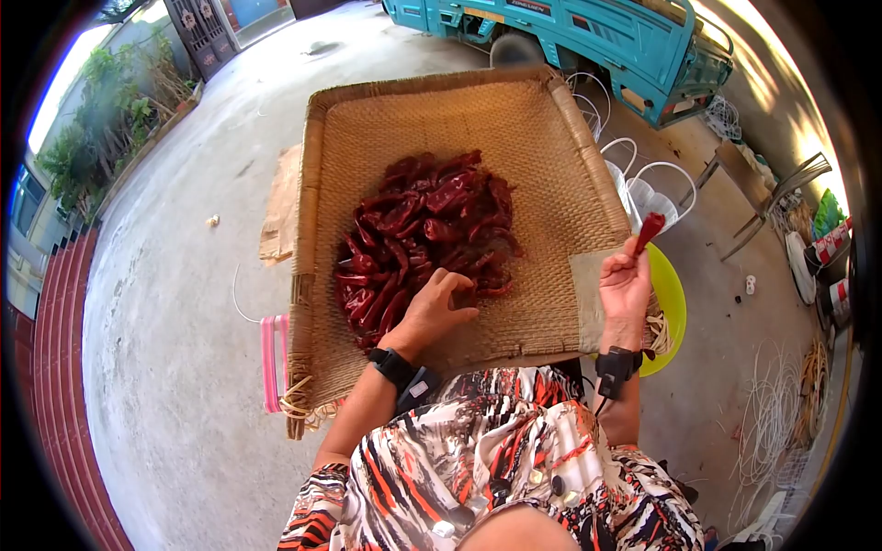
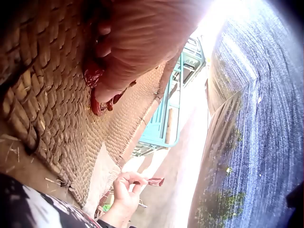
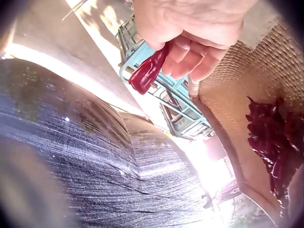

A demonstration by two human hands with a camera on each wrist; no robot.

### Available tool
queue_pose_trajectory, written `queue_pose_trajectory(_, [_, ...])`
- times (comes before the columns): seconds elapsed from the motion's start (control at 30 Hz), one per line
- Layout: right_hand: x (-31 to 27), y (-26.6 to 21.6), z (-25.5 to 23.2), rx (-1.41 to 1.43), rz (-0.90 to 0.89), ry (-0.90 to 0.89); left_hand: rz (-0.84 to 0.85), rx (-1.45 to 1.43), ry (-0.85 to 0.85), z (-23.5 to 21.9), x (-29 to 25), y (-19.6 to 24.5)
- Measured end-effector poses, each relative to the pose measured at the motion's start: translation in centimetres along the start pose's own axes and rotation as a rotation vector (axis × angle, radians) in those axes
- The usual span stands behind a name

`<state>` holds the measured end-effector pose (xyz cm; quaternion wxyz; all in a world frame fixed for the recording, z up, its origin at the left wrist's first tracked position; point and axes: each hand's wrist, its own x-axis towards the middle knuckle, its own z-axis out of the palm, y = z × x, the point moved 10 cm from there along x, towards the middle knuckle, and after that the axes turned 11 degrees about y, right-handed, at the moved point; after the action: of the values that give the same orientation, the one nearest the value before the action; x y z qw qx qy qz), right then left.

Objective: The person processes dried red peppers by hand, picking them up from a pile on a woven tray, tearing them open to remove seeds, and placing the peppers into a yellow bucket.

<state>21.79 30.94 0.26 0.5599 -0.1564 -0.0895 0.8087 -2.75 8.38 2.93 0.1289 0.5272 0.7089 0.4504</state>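
Observation:
A heap of glossy dark red dried chili peppers (image 1: 432, 225) lies on a square woven tray (image 1: 367, 106) in front of the person. The left hand (image 1: 439, 310) is at the near edge of the heap, its fingers bent down among the peppers. In the left wrist view, red chilies show right beneath that hand's fingers, and I cannot tell whether it grips one. Over the tray's right edge, the right hand (image 1: 625, 286) pinches a single red chili pepper (image 3: 148, 73) between thumb and fingers, the pepper's broad end pointing away from the palm.
Beneath the tray's right side stands a yellow-green basin (image 1: 675, 308). White buckets (image 1: 648, 197) with looped handles are behind it. A pink-framed stool (image 1: 273, 363) shows at the left. Farther off stand a turquoise cargo vehicle (image 1: 606, 41) and a metal chair (image 1: 772, 197).

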Motion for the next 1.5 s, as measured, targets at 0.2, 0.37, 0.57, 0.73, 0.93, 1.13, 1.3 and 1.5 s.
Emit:
queue_pose_trajectory(0.2, [-0.1, -2.5, -1.0, 0.132, 0.0, 0.061, 0.111, 0.009, 0.082, -0.3, 0.2, -0.9])
queue_pose_trajectory(0.37, [-2.1, 4.9, 0.7, -0.466, 0.08, 0.005, 0.009, -0.147, 0.146, -0.9, 0.5, -1.5])
queue_pose_trajectory(0.57, [-7.5, 16.3, 6.2, -1.357, -0.044, -0.585, -0.271, -0.512, 0.095, -0.3, 0.1, -2.8])
queue_pose_trajectory(0.73, [-8.8, 18.0, 7.3, -1.359, 0.004, -0.687, -0.333, -0.722, 0.034, 0.2, -0.1, -2.5])
queue_pose_trajectory(0.93, [-10.1, 18.2, 5.1, -1.149, 0.435, -0.587, -0.382, -0.795, -0.032, 0.9, -0.3, -1.8])
queue_pose_trajectory(1.13, [-5.3, 11.8, 3.5, -0.789, 0.258, -0.173, -0.095, -0.26, 0.153, -1.6, 0.3, -0.8])
queue_pose_trajectory(1.3, [-0.5, 2.7, 0.5, -0.145, 0.097, -0.018, 0.001, 0.0, 0.044, -0.6, 0.1, -0.2])
queue_pose_trajectory(1.5, [0.2, -0.6, -2.4, 0.053, 0.119, 0.08, 0.084, 0.125, -0.04, 0.6, -0.2, -0.5])
